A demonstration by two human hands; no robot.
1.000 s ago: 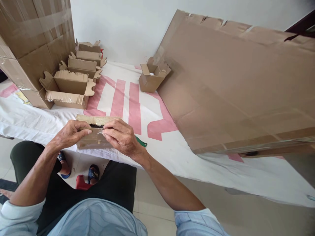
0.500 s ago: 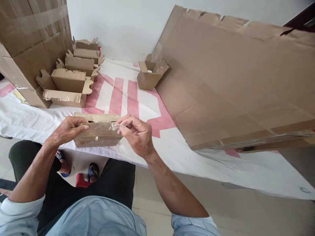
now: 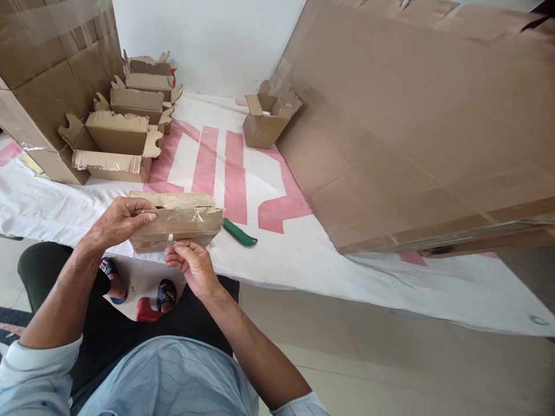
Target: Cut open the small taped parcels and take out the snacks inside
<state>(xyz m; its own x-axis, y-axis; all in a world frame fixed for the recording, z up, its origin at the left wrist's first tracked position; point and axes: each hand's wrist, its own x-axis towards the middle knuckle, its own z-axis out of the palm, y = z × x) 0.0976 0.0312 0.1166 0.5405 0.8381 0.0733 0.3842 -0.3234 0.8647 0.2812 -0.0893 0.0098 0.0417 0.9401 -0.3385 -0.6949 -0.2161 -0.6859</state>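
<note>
The right hand (image 3: 195,266) has come down from the box's upper right corner to the lower front, and the green handle (image 3: 240,232) it was covering now shows, lying beside the box. The small cardboard box (image 3: 195,224) is at the near edge of the white-clothed surface (image 3: 303,268). The left hand (image 3: 113,224) has its grip clamped on the box's upper edge. The right hand's grip has its fingertips together near clear tape; I can't tell whether they pinch it. Behind stand open boxes (image 3: 115,164) and, to the right, a large cardboard panel (image 3: 411,127).
</note>
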